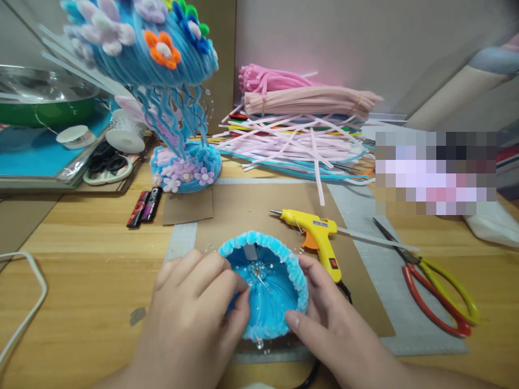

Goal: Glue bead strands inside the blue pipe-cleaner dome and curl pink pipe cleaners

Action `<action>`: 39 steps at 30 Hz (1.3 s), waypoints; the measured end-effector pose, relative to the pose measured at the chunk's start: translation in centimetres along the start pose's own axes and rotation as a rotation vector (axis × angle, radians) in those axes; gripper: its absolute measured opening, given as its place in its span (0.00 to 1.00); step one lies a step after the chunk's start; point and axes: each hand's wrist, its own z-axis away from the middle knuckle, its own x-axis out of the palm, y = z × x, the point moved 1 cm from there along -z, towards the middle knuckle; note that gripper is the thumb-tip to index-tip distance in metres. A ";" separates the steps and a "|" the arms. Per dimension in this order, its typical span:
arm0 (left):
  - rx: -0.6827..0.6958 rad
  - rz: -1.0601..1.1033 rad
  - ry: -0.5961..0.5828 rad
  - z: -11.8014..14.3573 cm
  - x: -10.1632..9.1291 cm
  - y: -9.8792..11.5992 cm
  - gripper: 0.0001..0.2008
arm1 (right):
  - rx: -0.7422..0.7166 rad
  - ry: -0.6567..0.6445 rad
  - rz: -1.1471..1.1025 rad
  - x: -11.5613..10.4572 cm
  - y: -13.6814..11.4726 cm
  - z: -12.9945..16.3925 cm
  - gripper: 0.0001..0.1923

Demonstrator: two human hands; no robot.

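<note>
A blue bowl-shaped piece [275,308] with a fuzzy chenille rim tilts its hollow side toward me. Its inside is blue, with clear beads [257,268] clustered at the centre and strung outward. My right hand [328,319] grips the right rim, thumb in front and fingers behind. My left hand [198,308] covers the left rim; its thumb and index finger pinch together at the opening, and whatever lies between them is hidden. Just beyond the right hand, a yellow hot glue gun [314,229] rests on brown cardboard [251,208], a glue stick protruding from its back.
Scissors [421,275] with red and yellow handles lie at right. Behind stand a blue flower-covered pipe-cleaner jellyfish [162,48] and piled pipe cleaners [300,143]. Two batteries [144,208], thread spools [125,129] and a green bowl [52,111] are left. A white cable [36,292] curves nearby.
</note>
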 end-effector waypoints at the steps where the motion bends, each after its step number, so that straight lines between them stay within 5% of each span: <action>1: 0.011 -0.013 0.006 0.0 0.0 0.0 0.07 | -0.001 0.001 0.011 0.0 0.0 0.0 0.24; 39: 0.033 -0.018 -0.014 -0.1 0.6 0.0 0.08 | 0.005 -0.031 -0.018 0.3 0.5 0.4 0.28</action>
